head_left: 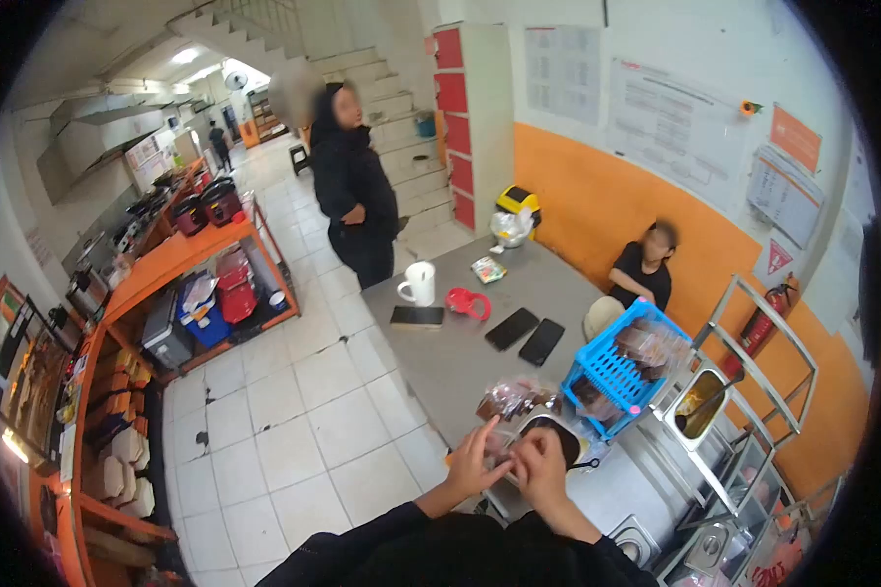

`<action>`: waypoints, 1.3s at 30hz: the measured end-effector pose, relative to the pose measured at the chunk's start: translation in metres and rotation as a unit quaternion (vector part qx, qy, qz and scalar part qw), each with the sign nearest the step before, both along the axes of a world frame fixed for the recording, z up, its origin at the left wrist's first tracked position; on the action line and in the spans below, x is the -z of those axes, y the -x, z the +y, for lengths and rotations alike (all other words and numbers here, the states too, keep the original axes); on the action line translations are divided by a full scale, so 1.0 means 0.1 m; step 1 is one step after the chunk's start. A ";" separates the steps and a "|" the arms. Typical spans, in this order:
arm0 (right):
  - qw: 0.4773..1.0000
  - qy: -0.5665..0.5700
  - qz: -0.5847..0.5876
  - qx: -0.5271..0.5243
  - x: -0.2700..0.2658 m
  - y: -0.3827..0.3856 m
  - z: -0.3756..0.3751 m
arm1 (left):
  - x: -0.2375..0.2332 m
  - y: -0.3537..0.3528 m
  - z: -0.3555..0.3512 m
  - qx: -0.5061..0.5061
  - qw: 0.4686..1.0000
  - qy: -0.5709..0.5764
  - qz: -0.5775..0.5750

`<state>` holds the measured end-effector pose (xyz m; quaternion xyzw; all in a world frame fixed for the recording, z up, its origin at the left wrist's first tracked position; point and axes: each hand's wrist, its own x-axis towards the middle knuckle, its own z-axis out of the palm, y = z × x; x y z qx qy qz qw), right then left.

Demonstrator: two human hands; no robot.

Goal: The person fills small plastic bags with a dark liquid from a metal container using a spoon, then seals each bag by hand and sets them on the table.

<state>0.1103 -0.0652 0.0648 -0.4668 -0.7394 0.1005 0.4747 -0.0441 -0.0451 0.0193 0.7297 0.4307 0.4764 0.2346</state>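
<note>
Both of my hands are close together over the near end of the metal table (pixel 426 367). My left hand (pixel 475 465) has its fingers curved around a small clear plastic bag (pixel 499 445). Fingers bent, my right hand (pixel 541 468) pinches at the bag's right side. Just beyond them sits a metal container (pixel 558 423) with dark contents, partly covered by my right hand. Plastic-wrapped dark items (pixel 516 394) lie behind the bag. A blue basket (pixel 597 377) holding more wrapped packets stands to the right of the container.
Farther up the table are two phones (pixel 541 341), a red object (pixel 468 303), a white mug (pixel 419 284) and a dark notebook (pixel 417 316). One person (pixel 355 196) stands beyond the table; another (pixel 641 274) sits behind it. A metal rack (pixel 764 391) stands at right.
</note>
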 end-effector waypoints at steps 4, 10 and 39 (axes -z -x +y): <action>0.998 0.066 -0.008 -0.017 -0.06 0.00 0.00 | 0.14 0.10 -0.04 0.109 0.911 0.195 -0.347; 1.000 -0.011 -0.020 -0.016 -0.21 0.02 0.03 | -0.06 0.20 -0.04 0.021 0.957 0.109 -0.269; 0.981 -0.033 -0.180 0.061 -0.34 -0.02 0.12 | -0.22 0.13 0.29 0.037 0.995 -0.079 -0.048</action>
